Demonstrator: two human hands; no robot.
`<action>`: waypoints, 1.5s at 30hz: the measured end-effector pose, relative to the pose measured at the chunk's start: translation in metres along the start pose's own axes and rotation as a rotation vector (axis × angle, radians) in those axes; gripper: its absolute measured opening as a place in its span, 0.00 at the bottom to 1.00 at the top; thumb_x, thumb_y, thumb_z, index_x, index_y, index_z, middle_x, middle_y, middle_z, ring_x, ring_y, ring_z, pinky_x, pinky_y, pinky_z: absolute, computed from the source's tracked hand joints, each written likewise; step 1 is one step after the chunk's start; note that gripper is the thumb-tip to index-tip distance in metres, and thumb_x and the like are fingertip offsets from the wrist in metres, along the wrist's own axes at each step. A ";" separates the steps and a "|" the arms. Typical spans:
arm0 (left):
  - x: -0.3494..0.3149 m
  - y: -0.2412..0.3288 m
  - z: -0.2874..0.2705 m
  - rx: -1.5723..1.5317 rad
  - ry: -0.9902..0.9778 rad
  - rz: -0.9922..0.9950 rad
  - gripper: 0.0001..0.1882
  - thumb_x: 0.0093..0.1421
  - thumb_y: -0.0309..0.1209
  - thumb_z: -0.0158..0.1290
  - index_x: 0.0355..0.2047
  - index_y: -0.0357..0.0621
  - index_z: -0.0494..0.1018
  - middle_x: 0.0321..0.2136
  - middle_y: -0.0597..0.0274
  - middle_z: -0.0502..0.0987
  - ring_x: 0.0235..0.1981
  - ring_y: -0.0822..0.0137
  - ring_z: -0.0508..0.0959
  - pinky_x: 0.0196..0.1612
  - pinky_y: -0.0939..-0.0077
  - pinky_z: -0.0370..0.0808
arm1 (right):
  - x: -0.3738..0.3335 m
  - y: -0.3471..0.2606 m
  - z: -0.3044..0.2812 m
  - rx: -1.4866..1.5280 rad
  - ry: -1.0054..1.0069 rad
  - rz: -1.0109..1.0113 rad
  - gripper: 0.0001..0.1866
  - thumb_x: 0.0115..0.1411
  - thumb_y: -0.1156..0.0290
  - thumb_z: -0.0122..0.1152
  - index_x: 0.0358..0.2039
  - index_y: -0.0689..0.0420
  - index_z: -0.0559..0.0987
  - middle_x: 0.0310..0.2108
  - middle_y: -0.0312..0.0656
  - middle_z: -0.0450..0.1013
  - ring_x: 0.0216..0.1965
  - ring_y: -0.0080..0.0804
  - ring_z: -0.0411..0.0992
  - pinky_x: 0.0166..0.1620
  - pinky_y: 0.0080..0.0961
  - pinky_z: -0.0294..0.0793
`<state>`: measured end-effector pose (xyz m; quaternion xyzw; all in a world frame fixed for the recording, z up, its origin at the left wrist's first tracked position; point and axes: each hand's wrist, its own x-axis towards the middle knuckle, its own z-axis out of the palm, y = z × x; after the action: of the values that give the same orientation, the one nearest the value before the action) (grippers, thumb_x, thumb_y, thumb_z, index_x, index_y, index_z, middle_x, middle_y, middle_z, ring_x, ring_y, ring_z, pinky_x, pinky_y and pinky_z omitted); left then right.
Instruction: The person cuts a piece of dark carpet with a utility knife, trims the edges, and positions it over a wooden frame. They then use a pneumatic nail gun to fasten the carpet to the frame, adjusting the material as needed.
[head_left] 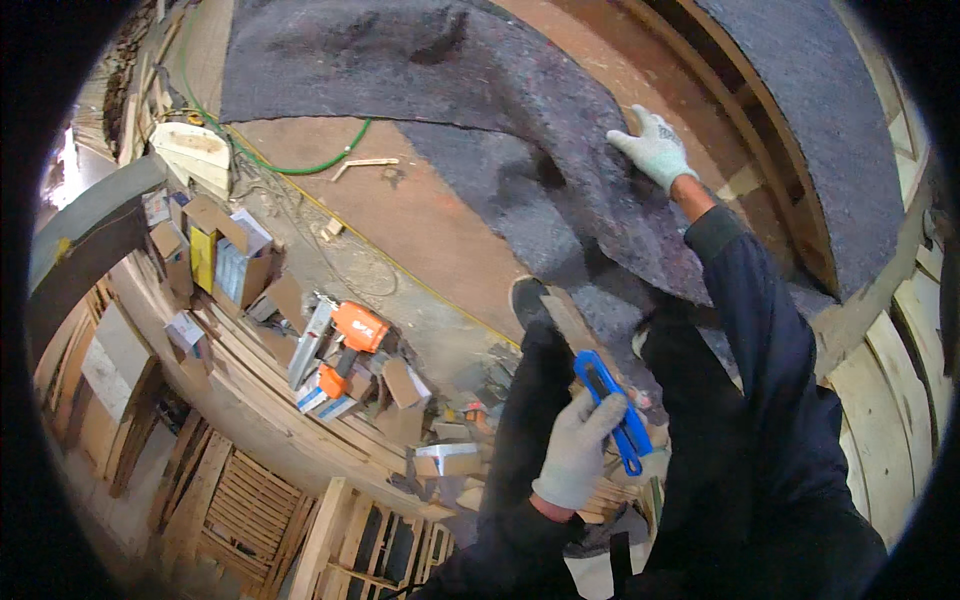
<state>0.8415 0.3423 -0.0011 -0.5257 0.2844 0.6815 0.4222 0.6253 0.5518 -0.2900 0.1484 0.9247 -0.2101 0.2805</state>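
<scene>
Left hand (pixel 580 455) gripping blue tool (pixel 637 432), right hand (pixel 657 152) spread at grey felt (pixel 560 110), orange nailer (pixel 360 328) amid boxes (pixel 232 262)

Pale gloves (pixel 657 152), dark sleeves (pixel 752 290)

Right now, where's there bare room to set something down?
On the brown board, the stretch between the grey felt and yellow line, nearer you than the wood scraps, looks bare. It's crowded around the orange nailer, among open boxes.

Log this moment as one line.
left hand: holding blue tool | right hand: open, at grey cloth's edge | orange nail gun: beside cardboard boxes
</scene>
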 end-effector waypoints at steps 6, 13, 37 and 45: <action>-0.005 0.017 -0.017 -0.020 -0.065 0.107 0.17 0.70 0.39 0.52 0.52 0.40 0.74 0.41 0.62 0.79 0.42 0.73 0.78 0.49 0.78 0.75 | -0.009 -0.064 0.031 0.077 -0.064 -0.034 0.57 0.53 0.34 0.60 0.70 0.64 0.57 0.70 0.58 0.57 0.70 0.51 0.58 0.70 0.38 0.57; -0.001 0.012 -0.029 -0.022 -0.062 0.141 0.17 0.70 0.38 0.52 0.51 0.39 0.73 0.42 0.60 0.79 0.41 0.71 0.78 0.47 0.76 0.75 | -0.075 -0.079 0.089 -0.313 0.049 -0.007 0.56 0.50 0.46 0.68 0.72 0.59 0.52 0.71 0.53 0.52 0.69 0.51 0.55 0.65 0.54 0.58; -0.002 0.006 -0.020 -0.008 -0.047 0.184 0.15 0.70 0.35 0.52 0.49 0.37 0.73 0.42 0.56 0.80 0.40 0.68 0.80 0.45 0.74 0.78 | 0.034 0.040 -0.052 0.096 0.132 -0.047 0.28 0.60 0.49 0.61 0.49 0.61 0.82 0.45 0.54 0.80 0.50 0.50 0.77 0.52 0.39 0.74; 0.017 0.005 -0.037 -0.198 -0.094 0.323 0.25 0.68 0.40 0.53 0.56 0.32 0.68 0.49 0.55 0.75 0.49 0.64 0.76 0.55 0.70 0.72 | -0.147 -0.022 -0.041 0.210 -0.022 -0.125 0.21 0.60 0.53 0.60 0.42 0.59 0.83 0.41 0.57 0.79 0.46 0.59 0.75 0.50 0.46 0.74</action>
<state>0.8537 0.3136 -0.0283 -0.4799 0.2765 0.7889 0.2662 0.7150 0.5296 -0.1668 0.1167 0.9019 -0.3243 0.2601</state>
